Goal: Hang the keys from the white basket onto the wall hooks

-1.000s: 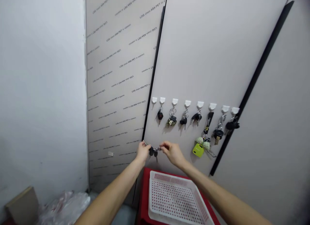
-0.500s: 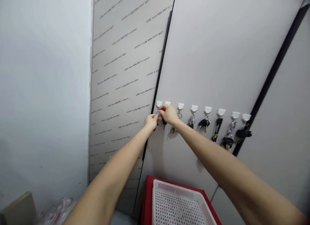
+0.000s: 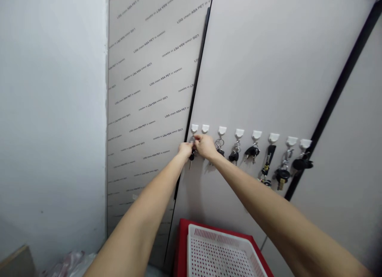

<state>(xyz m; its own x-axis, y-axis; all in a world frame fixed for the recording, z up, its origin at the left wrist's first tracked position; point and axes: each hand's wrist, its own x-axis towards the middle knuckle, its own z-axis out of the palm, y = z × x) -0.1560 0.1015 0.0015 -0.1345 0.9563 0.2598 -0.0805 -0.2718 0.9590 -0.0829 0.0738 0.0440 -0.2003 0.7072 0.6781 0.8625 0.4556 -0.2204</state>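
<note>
Both my hands meet at a bunch of keys below the leftmost white hook. My left hand pinches the ring of the bunch from the left. From the right, my right hand closes its thumb and fingers at the same ring; its fingertips partly cover it. A black-headed key dangles under the fingers. The second white hook shows just above my right hand, and what hangs from it, if anything, is hidden. Beside my right wrist another key bunch hangs from the third hook.
More keys hang rightward in the row, among them a black key set, a black strap with keys and a bunch with a padlock-like piece. Below stands a white perforated basket on a red surface. Plastic bags lie lower left.
My right hand has shifted slightly down and left, uncovering the second hook. The black-headed key now hangs visibly beneath the fingers. The view has tilted a little.
</note>
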